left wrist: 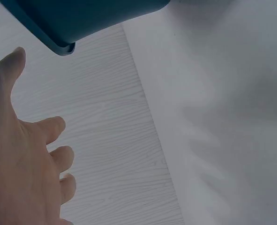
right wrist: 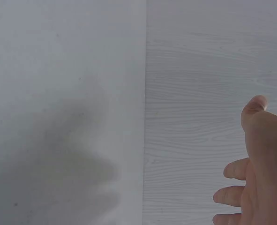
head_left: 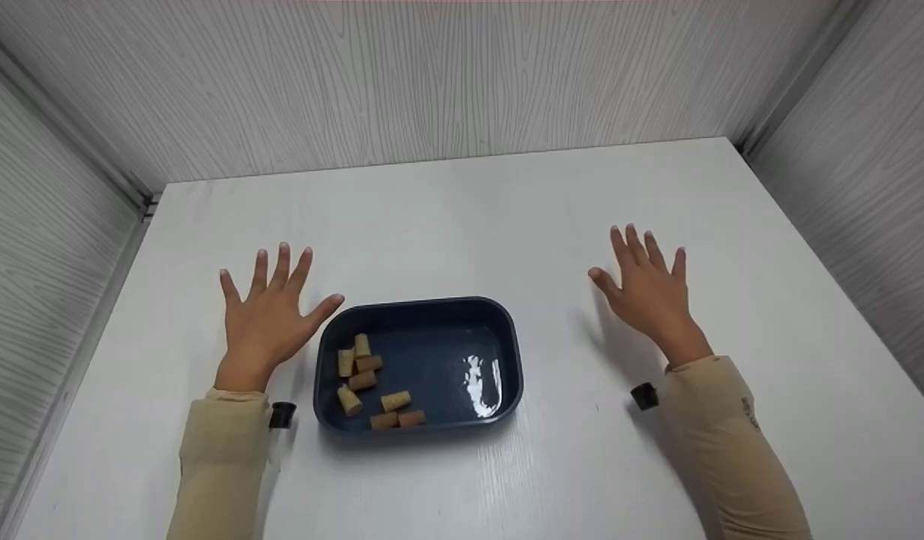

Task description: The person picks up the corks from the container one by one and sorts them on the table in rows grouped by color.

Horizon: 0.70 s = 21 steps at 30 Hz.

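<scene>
A dark blue rectangular tray [head_left: 439,375] with rounded corners sits on the white table, its side wall [left wrist: 105,14] also showing at the top of the left wrist view. Several small tapered corks [head_left: 361,380], some pale and some browner, lie in its left part. To the left of the tray my left hand [head_left: 267,322] is spread with straight fingers and holds nothing; its thumb tip comes close to the tray's upper left corner. My right hand [head_left: 649,296] is well to the right of the tray, fingers spread and straight, with nothing in it.
White wood-grain panels stand behind the table [head_left: 447,82] and along its left and right sides. Each sleeved wrist carries a strap with a small black piece, one on the left wrist [head_left: 282,415] and one on the right [head_left: 645,396]. Both hands cast shadows on the tabletop [head_left: 567,465].
</scene>
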Available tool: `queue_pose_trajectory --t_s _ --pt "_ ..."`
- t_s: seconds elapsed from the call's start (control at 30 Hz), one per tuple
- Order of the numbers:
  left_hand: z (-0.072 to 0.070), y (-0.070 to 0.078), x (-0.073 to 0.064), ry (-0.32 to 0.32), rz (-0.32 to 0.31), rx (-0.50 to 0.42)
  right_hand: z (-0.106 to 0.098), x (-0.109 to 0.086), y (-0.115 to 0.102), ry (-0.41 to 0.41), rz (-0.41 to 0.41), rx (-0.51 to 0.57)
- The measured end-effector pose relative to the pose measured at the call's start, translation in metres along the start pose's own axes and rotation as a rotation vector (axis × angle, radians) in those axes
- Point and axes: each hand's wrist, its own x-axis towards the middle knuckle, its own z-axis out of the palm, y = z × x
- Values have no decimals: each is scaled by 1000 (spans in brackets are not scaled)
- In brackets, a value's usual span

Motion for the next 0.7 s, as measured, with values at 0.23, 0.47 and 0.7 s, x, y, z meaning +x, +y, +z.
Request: queue_pose_trajectory --t_s 0.23,0.47,0.7 --pt "-7 9 1 12 15 15 -7 5 -21 41 -73 -20" --pt "-6 13 -3 14 23 6 -10 3 -45 60 -148 -41" --pt "-6 15 -4 31 33 -6 -19 -4 -78 60 -262 48"
